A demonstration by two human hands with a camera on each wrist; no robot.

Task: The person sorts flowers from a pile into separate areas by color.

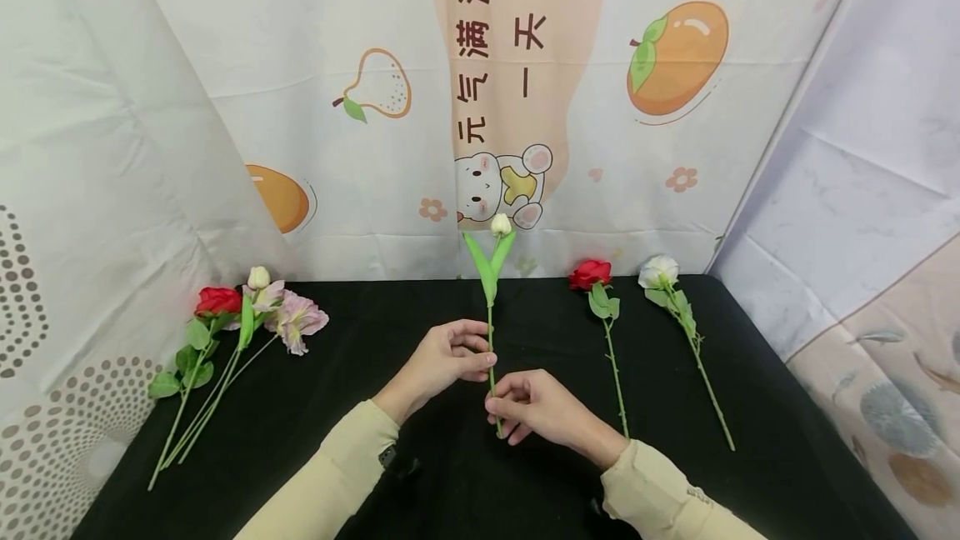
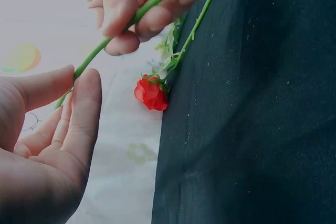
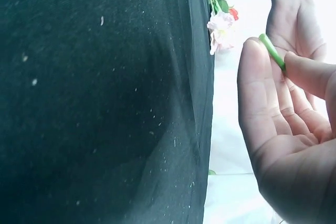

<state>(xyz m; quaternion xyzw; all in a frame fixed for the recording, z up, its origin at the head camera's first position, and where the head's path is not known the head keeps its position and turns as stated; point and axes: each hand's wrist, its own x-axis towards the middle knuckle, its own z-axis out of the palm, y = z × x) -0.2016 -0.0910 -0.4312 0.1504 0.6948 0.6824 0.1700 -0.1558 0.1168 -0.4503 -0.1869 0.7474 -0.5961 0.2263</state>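
Head view: The white tulip [image 1: 489,282] stands near upright at the centre of the frame, bud uppermost. The left hand [image 1: 442,361] pinches its stem below the leaves, thumb against fingers; the right hand [image 1: 542,407] pinches it near the lower end. The fingers of both hands cover short lengths of stem. At left on the black cloth [image 1: 345,382] lies a bunch comprising a red rose [image 1: 218,301], a second white tulip [image 1: 258,277] and pale pink blooms [image 1: 298,320], stems crossing. Right of centre lies a single red rose [image 1: 591,274]; its stem's lower end meets the right sleeve [image 1: 660,486] in the picture, and whether more is covered cannot be told. Further right lies a white rose [image 1: 660,272], clear of the sleeve. A printed curtain [image 1: 375,190] closes off the rear.

Left wrist view: The left hand, lower left, has thumb and forefinger clamped on the green stem, which slants up to the right hand at upper centre. The single red rose shows beyond, at centre.

Right wrist view: The right hand, at right, pinches the stem's short visible end between thumb and forefinger. The left hand appears behind it at upper right; its fingers are largely hidden. Pink blooms show at top.
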